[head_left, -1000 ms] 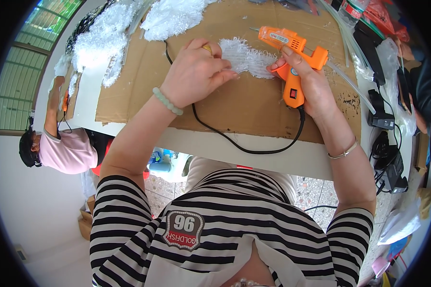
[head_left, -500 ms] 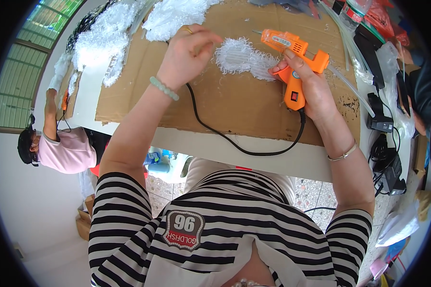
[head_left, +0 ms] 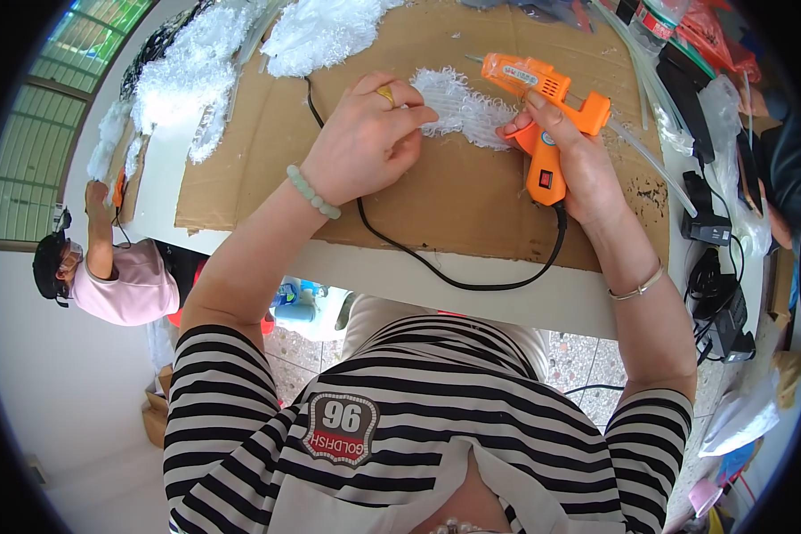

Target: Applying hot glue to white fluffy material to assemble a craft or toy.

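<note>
My right hand is closed round the handle of an orange glue gun, its nozzle pointing away to the left and a clear glue stick trailing from its back end. Before it on the cardboard lies a white, ribbed piece with a fringed edge. My left hand is at the left end of this piece and covers part of it. Its fingers are curled together in a pinch; what lies between the fingertips is hidden.
Cardboard covers much of the white table. White fringed heaps lie at the far left. The gun's black cord loops near the front edge. Power adapters and glue sticks line the right side. Another person works at far left.
My left hand has come down and nearer to me, turning over the left end of the fringed piece. My right hand and the glue gun have hardly moved.
</note>
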Motion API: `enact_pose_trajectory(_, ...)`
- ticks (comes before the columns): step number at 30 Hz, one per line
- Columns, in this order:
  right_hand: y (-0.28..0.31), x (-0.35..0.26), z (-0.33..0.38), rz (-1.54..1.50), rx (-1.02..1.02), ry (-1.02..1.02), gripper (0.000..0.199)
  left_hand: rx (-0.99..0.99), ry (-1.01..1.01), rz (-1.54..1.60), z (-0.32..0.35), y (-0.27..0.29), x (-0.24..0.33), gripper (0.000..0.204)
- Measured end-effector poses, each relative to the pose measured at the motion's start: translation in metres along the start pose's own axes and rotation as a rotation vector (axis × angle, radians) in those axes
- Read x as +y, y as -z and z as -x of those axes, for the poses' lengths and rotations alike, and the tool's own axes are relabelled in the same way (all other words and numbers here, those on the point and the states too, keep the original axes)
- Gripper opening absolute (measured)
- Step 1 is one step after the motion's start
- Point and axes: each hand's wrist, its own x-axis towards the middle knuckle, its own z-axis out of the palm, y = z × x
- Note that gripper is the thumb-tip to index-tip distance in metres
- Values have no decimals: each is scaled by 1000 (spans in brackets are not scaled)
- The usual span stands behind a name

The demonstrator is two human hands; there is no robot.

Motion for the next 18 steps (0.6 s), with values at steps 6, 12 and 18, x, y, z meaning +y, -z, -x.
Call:
enact_pose_trajectory(6,0,-3,1,18,-23,-6,31,-54,-25,-114,6,-2,-1,17)
enact_pose_trajectory(12,2,-1,0,5,-19,9,31,-60,-22,-79,2,-5,-11,17)
enact_pose_trajectory(18,3,0,-1,-29,-15,6,31,106,827,822,6,-1,-38,11)
